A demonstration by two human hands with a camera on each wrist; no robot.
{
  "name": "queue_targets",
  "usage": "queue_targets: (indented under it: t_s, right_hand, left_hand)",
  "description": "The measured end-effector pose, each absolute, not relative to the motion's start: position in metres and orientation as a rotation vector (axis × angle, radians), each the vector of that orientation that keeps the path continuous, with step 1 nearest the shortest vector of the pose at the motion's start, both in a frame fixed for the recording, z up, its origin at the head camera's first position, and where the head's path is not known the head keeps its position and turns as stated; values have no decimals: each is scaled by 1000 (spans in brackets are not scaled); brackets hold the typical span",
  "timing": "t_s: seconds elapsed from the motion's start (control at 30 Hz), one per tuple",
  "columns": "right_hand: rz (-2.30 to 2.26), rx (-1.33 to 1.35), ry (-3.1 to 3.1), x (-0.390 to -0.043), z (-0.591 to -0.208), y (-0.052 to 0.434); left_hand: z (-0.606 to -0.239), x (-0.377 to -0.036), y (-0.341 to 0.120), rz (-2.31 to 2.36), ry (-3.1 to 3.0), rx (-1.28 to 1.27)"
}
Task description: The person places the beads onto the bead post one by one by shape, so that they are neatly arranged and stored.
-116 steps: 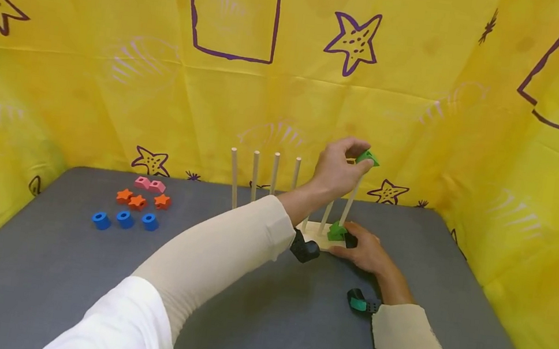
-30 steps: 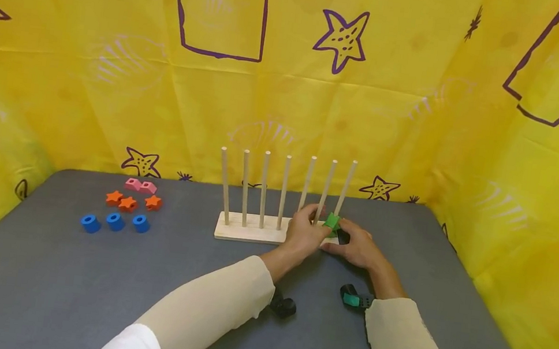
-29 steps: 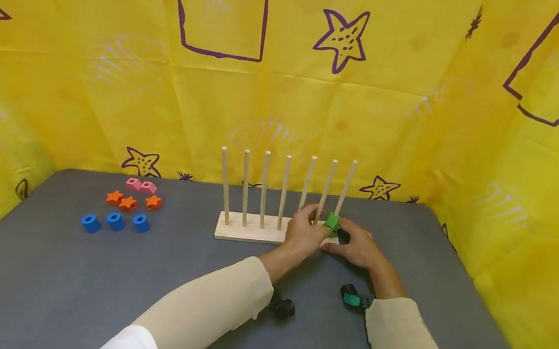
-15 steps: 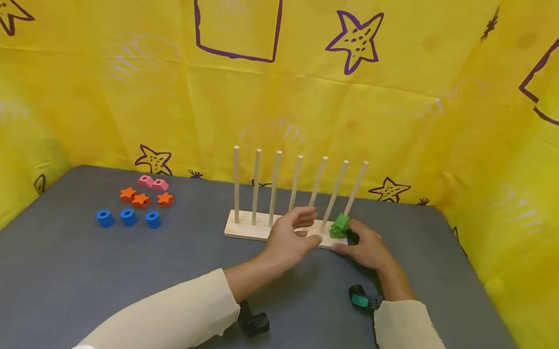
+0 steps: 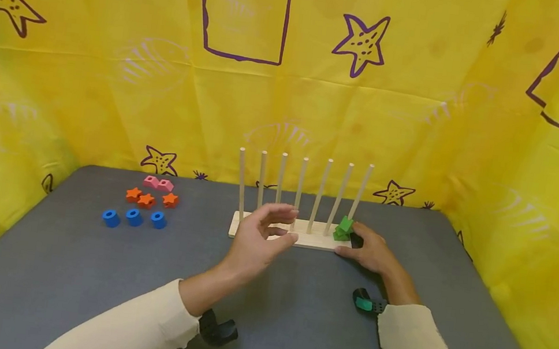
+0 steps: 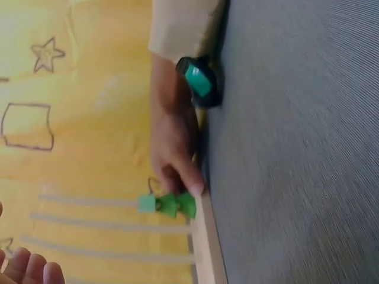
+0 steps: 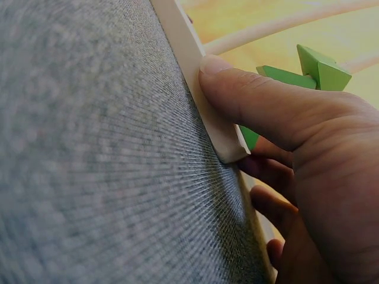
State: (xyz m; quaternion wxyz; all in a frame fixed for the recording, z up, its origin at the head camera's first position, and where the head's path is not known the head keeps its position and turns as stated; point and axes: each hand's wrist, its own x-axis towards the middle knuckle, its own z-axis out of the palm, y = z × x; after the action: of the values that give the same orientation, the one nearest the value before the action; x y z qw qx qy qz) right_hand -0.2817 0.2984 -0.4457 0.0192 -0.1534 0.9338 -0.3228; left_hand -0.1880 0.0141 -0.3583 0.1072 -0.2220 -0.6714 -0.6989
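Observation:
A wooden peg rack [image 5: 313, 240] with several upright pegs stands on the table. Green triangular blocks [image 5: 344, 229] are stacked at the bottom of its rightmost peg; the left wrist view shows the green stack [image 6: 168, 205] from the side. My right hand [image 5: 371, 253] grips the right end of the rack's base. In the right wrist view the thumb of my right hand [image 7: 284, 124] lies on the base's front edge [image 7: 195, 77], with fingers curled behind its end. My left hand [image 5: 257, 239] is in front of the rack's left half, holding nothing, fingers loosely bent and thumb apart.
On the table's left lie pink blocks [image 5: 165, 185], orange star blocks [image 5: 170, 200] and blue cylinders [image 5: 134, 217], all with holes. A yellow patterned cloth [image 5: 412, 115] hangs behind and beside the grey table [image 5: 302, 329]. Black wrist devices [image 5: 218, 332] are worn on both wrists.
My left hand has let go of a green block, now on the rightmost peg's stack, and moved left away from it. My right hand has stayed at the rack's right end.

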Motion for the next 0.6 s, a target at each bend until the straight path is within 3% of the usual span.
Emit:
queue_targets:
  t_s: [0.6]
  right_hand:
    - [-1019, -462, 2853, -281, -443, 298]
  left_hand:
    - [-373, -177, -78, -1876, -1974, -426]
